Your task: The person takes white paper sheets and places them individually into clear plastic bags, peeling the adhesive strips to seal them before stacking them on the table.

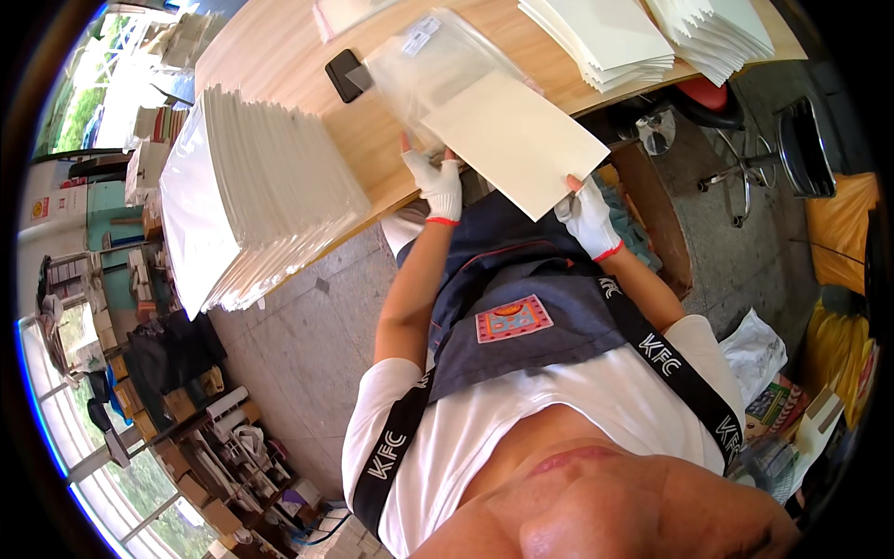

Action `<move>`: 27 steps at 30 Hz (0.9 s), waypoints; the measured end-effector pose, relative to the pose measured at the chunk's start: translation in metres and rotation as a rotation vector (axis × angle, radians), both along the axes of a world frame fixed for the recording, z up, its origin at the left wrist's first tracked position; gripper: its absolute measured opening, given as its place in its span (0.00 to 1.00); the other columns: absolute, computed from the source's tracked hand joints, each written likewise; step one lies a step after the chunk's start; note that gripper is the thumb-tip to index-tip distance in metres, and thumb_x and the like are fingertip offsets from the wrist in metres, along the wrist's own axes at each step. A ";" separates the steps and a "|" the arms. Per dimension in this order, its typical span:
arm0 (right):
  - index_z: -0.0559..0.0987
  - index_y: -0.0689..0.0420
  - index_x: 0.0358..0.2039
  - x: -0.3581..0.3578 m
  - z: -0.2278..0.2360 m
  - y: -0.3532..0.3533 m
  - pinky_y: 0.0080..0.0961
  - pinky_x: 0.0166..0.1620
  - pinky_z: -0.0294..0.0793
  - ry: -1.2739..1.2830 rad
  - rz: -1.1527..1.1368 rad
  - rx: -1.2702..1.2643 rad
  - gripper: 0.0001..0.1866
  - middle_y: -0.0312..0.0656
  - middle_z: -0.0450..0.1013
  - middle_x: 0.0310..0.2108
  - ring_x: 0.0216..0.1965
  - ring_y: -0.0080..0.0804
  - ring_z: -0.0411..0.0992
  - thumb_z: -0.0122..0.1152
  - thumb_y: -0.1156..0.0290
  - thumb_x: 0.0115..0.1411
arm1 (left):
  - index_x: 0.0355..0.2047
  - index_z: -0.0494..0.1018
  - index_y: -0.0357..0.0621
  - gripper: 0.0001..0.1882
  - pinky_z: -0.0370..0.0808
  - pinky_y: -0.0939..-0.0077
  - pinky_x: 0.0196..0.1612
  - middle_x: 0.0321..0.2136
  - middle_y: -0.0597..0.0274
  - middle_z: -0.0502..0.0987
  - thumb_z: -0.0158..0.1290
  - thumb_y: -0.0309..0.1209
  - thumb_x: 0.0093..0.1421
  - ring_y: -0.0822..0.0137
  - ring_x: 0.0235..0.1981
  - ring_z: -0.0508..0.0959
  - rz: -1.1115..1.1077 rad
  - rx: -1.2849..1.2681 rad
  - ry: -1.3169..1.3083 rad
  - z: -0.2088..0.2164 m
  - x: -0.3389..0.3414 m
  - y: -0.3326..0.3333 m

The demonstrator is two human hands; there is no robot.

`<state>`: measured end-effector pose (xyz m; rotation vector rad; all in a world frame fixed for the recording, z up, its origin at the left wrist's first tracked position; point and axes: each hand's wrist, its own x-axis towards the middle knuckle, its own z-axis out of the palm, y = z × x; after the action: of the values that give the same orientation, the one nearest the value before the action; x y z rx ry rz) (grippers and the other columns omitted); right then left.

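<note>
A cream rectangular board (521,140) lies slanted over the table's front edge, its far end in or on a clear plastic bag (410,74); which one I cannot tell for sure. My right hand (589,219), in a white fingerless glove with a red cuff, grips the board's near right corner, thumb on top. My left hand (435,186), gloved the same way, is at the bag's near left edge beside the board. Its thumb and a finger pinch the film there, and the other fingers are partly hidden.
On the left of the wooden table (270,47) stands a tall pile of bagged boards (270,177). A black phone (345,76) lies beside the bags. Unbagged white boards (605,42) are stacked at the far right. A wheeled chair (801,149) and orange sacks (838,233) stand on the right.
</note>
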<state>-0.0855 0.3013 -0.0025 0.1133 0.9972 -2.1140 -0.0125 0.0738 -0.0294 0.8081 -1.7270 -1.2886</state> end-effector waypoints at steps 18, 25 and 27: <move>0.59 0.62 0.55 0.007 -0.045 -0.057 0.38 0.54 0.70 -0.445 0.046 -0.229 0.19 0.54 0.63 0.50 0.52 0.45 0.65 0.40 0.72 0.64 | 0.41 0.69 0.39 0.12 0.76 0.75 0.28 0.32 0.59 0.77 0.46 0.35 0.62 0.71 0.21 0.74 -0.347 1.085 0.011 -0.053 0.060 0.060; 0.67 0.58 0.50 0.010 -0.024 -0.059 0.24 0.34 0.76 0.126 0.717 0.059 0.16 0.41 0.74 0.32 0.28 0.29 0.74 0.42 0.67 0.64 | 0.42 0.68 0.36 0.14 0.78 0.76 0.27 0.33 0.54 0.77 0.48 0.33 0.60 0.65 0.25 0.78 -0.207 0.935 -0.181 -0.032 0.078 0.032; 0.72 0.55 0.45 0.012 -0.009 -0.071 0.17 0.23 0.68 0.510 0.734 0.318 0.13 0.36 0.73 0.24 0.20 0.19 0.70 0.44 0.65 0.63 | 0.36 0.71 0.36 0.13 0.77 0.77 0.26 0.31 0.53 0.78 0.49 0.35 0.60 0.67 0.23 0.78 -0.224 0.797 -0.181 -0.028 0.089 0.025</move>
<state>-0.0734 0.2303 -0.0115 -0.5796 1.3986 -1.3157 0.0765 0.0985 -0.0578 1.2203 -1.4433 -2.1682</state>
